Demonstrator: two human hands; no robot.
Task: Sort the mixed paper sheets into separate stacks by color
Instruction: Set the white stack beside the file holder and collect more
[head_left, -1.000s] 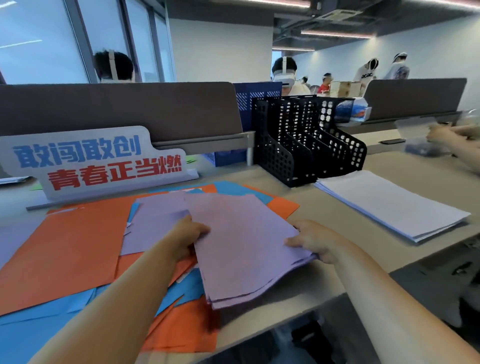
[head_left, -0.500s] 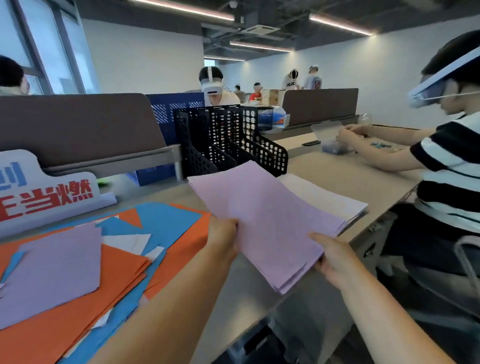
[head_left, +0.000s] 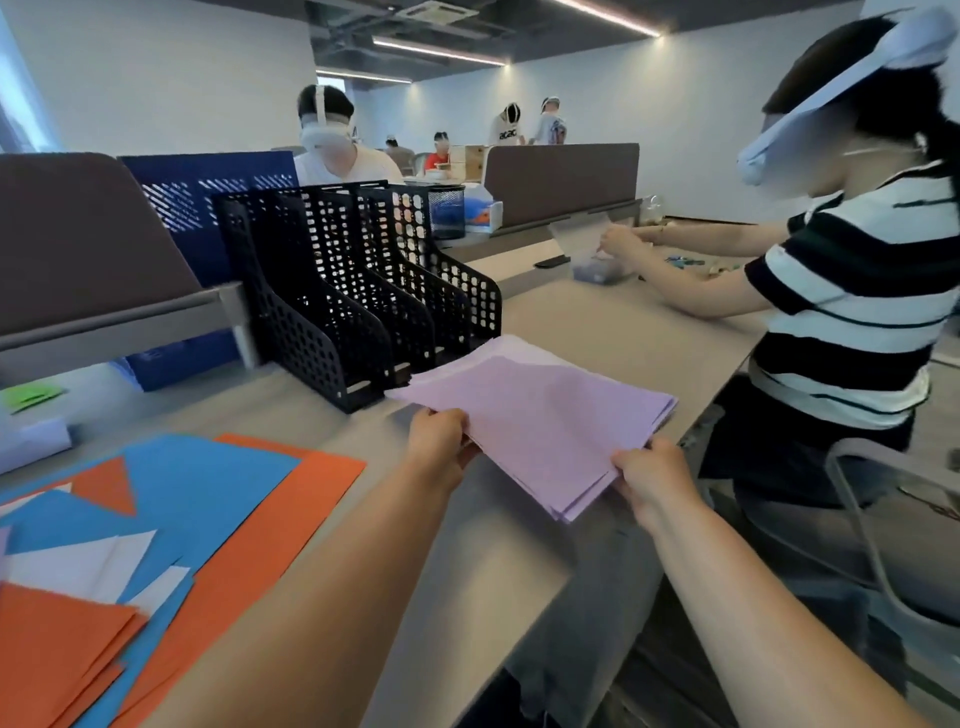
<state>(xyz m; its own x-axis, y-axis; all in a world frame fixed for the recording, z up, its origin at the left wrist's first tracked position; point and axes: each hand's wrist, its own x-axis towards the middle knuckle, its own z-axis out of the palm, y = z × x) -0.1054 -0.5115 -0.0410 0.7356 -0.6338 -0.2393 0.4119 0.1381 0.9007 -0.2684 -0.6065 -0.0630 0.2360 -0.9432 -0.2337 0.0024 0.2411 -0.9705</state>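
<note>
A stack of lilac paper sheets (head_left: 545, 415) lies low over the desk at the right, in front of the black file rack. My left hand (head_left: 439, 441) grips its near left edge, and my right hand (head_left: 649, 475) grips its near right corner. The white stack that lay here earlier is hidden under the lilac sheets. To the left lies the mixed pile: orange sheets (head_left: 280, 514), blue sheets (head_left: 208, 488) and white sheets (head_left: 78, 566) overlap one another.
A black perforated file rack (head_left: 358, 291) stands at the back of the desk, with a blue rack (head_left: 208, 187) and a grey divider (head_left: 88, 244) behind it. A person in a striped shirt (head_left: 852, 301) sits close on the right. The desk edge (head_left: 519, 623) runs near me.
Both hands carried the lilac stack from over the mixed pile to the right and lowered it in front of the file rack. The view swung right with it.
</note>
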